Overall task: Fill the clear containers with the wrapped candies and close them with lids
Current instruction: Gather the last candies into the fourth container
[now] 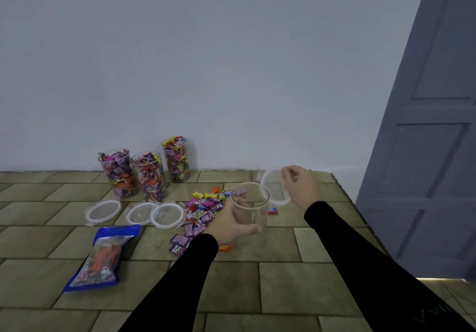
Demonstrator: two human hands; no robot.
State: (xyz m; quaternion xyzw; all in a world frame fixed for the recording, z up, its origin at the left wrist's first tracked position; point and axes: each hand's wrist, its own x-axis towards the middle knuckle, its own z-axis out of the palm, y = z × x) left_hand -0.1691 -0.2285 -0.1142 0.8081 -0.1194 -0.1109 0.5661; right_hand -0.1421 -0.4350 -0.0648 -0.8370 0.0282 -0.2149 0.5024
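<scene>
1. Held upright in the left hand (226, 222): an empty clear container (249, 211), a smooth transparent plastic cylinder with an open round rim, lifted just above the tiled surface (283, 275).
2. Left hand wrapped round the container's lower wall from the left side, thumb curled across the near face, fingers hidden behind the plastic; black sleeve (180, 275) reaching down to the lower edge of the view.
3. Just right of the container's rim and partly behind it: a round translucent white lid (273, 177), tilted nearly on edge and blurred, pinched at its upper right rim by the right hand (300, 190).
4. Right hand raised with wrist bent and fingertips gathered on the lid's rim; black sleeve on that arm too.
5. Immediately left of and behind the container: a loose heap of wrapped candies (203, 210), glossy crinkled wrappers in purple, pink, yellow, green and orange.
6. Farther left of the container: three flat round lids (103, 212) lying in a row, clear centres with whitish rims.
7. Behind that row, against the pale wall (206, 61): three filled containers (146, 175), clear cylinders packed with candies, uncovered.
8. Well left and nearer than the held container: a blue candy bag (99, 259) with a shiny clear window, lying flat.
9. Far right of the container: a grey panelled door (432, 138).
</scene>
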